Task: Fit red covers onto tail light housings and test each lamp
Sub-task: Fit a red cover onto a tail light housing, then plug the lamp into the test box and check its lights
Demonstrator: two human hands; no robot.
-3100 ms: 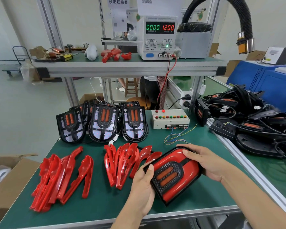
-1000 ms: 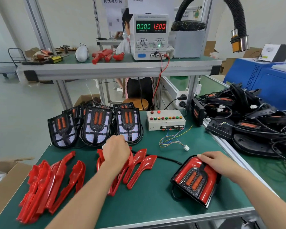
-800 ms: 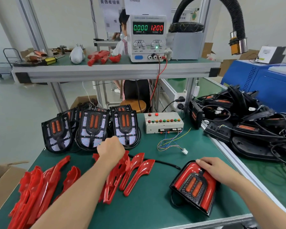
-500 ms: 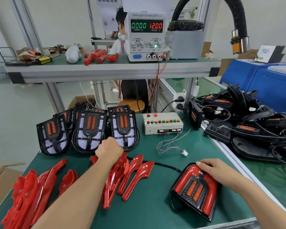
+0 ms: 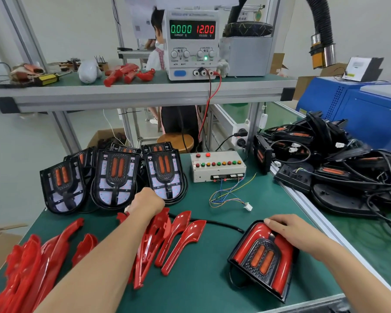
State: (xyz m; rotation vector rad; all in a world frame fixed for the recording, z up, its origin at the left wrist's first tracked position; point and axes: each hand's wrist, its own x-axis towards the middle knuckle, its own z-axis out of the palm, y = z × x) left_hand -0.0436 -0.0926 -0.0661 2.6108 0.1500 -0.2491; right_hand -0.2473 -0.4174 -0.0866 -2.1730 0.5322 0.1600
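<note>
At lower right of the frame, the assembled lamp (image 5: 263, 258) lies flat on the green bench (image 5: 212, 279), both red covers on, its cable trailing away toward upper left. We judge it light, rigid and glossy, so likely slick; best held by its black rim. Our right hand (image 5: 294, 231) rests on its upper right edge, fingers loosely bent over it. At frame centre our left hand (image 5: 146, 203) curls down onto the loose red covers (image 5: 167, 236); whether it grips one, we cannot tell.
</note>
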